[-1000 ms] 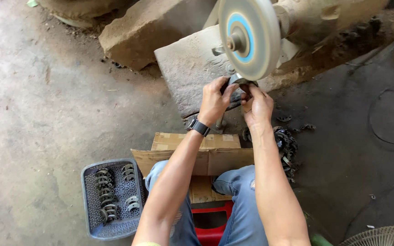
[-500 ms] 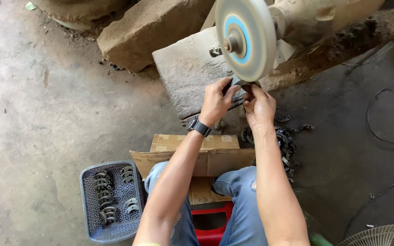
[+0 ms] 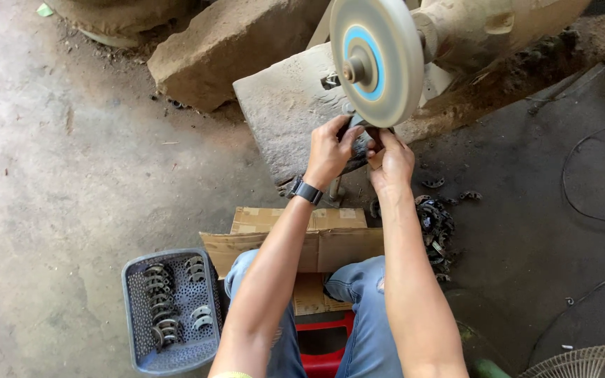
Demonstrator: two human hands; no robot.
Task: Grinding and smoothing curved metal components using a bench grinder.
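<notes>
1. Because both the left hand (image 3: 329,150) and right hand (image 3: 390,157) clamp a small dark metal piece (image 3: 360,142) under the buffing wheel (image 3: 376,59), fingers could graze it.
2. The wheel, probably spinning, might snatch the piece from a loosened grip.

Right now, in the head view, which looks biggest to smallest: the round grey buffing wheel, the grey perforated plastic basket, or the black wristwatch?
1. Grey perforated plastic basket and round grey buffing wheel: they look much alike in size, and the wheel stands nearer the camera, so I won't rank them.
2. Black wristwatch on the left wrist, clearly smallest.
</notes>
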